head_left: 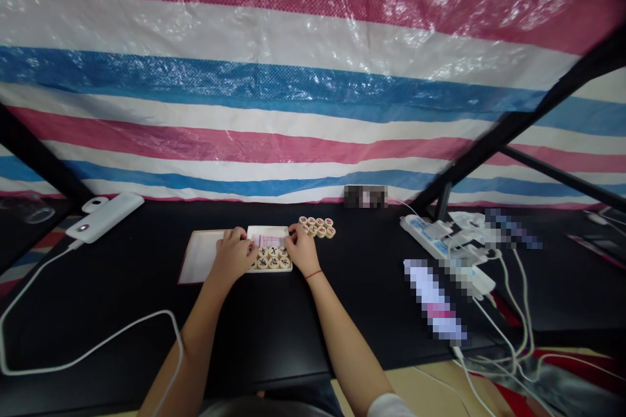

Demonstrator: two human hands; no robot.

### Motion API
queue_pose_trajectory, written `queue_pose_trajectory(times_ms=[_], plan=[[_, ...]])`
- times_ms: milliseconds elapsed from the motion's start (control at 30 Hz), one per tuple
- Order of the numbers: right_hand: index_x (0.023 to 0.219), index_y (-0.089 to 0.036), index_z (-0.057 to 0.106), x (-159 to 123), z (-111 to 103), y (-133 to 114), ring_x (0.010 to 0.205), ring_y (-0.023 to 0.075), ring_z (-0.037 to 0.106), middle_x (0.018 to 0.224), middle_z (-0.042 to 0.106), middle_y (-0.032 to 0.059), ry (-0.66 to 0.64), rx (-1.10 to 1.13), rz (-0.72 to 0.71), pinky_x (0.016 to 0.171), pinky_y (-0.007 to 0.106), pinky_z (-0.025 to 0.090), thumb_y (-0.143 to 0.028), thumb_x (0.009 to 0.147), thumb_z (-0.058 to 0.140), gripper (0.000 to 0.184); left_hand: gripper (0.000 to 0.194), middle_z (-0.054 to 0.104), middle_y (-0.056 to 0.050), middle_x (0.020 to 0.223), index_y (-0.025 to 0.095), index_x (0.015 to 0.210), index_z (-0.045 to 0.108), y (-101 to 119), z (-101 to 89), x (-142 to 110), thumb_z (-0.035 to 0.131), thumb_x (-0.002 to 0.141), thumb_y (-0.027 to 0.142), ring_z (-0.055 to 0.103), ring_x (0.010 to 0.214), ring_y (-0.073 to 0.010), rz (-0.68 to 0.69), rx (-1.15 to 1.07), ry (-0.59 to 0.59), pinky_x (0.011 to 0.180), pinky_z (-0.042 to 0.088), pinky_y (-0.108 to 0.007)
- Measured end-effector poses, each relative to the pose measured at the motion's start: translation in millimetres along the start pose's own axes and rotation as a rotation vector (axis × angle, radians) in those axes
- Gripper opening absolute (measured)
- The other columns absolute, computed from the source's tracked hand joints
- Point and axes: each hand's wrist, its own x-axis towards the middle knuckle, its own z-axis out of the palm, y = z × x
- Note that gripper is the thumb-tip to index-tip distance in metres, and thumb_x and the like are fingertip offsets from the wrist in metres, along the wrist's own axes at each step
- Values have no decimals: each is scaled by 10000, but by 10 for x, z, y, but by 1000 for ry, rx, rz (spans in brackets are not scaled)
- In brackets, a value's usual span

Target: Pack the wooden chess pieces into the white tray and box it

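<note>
A shallow white box [249,231] lies on the black table, with two rows of round xiangqi pieces [274,262] marked in dark characters filling its front half. In its back half, a sheet with pink lines [268,241] shows. My left hand [236,253] has its fingers curled at the box's left edge, partly covering the nearest pieces. At the right wall, my right hand [300,249] grips with bent fingers; its fingertips are partly hidden. Just beyond that hand, red-marked xiangqi pieces [320,228] stand in two short rows on the table.
Left of the box lies an opened lid [198,257]. A white device [105,217] with a cable sits at the far left. To the right are a blurred phone [435,300] and a power strip [447,257] with plugs and cables. Striped sheeting [274,98] hangs behind the table.
</note>
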Motion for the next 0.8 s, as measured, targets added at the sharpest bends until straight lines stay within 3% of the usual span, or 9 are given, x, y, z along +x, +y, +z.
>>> queue_pose_trajectory(times_ms=[367, 633, 800], plan=[[887, -198, 553, -2, 2, -17, 537, 137, 524, 567, 529, -54, 17, -17, 9, 581, 223, 358, -179, 707, 483, 194, 227, 609, -84, 1050, 193, 770, 703, 65, -83, -17, 510, 812, 304, 474, 1069, -273, 19, -31, -47, 859, 371, -414], [895, -192, 549, -9, -11, -7, 543, 139, 528, 562, 517, -56, 6, -15, 13, 585, 226, 354, -180, 719, 484, 188, 203, 669, -40, 784, 233, 800, 671, 99, -212, -7, 486, 783, 314, 527, 990, -270, 38, -140, -216, 899, 323, -467], [937, -183, 565, -19, -6, 9, 553, 140, 537, 584, 536, -46, -18, -19, -6, 582, 226, 368, -173, 736, 474, 221, 233, 691, -30, 882, 263, 866, 696, -22, -256, -13, 497, 773, 338, 546, 997, -260, 91, -245, -263, 939, 339, -448]])
